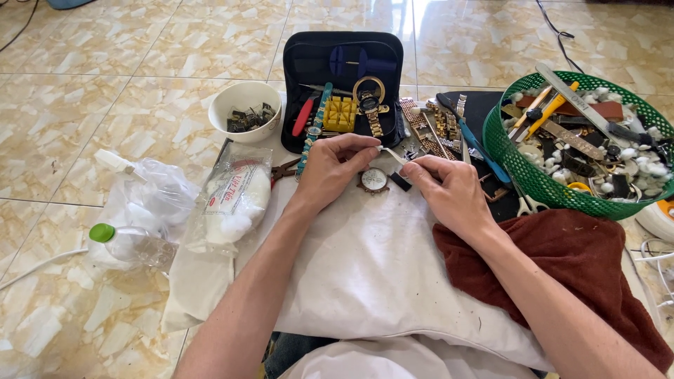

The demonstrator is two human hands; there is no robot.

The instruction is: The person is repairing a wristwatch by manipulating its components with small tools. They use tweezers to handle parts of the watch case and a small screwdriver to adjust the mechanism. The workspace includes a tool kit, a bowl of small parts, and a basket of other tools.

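Left hand: the left hand [331, 167] is held above the white cloth [365, 274], fingers curled and pinched shut on one end of a small white strip [393, 156].
Right hand: the right hand [449, 191] is brought in from the right of the cloth, thumb and forefinger closed on the other end of the same strip; what the strip is cannot be told.
Forearms: both are stretched forward over the cloth, converging at its far edge.
Watch: a round watch case [373, 181] is laid on the cloth, just below the strip and between the two hands.
Beyond the cloth: an opened black tool case [351, 56] with a yellow block [340, 114] and a gold watch [370, 105] is set out; a white bowl [245, 110] of small dark parts is placed at its left.
Left of the cloth: a bag of cotton wool [235, 200] and a green-capped bottle [133, 244] are laid on the tiles.
Right of the cloth: a green basket [533, 179] filled with tools and a dark red towel [562, 260] are found.
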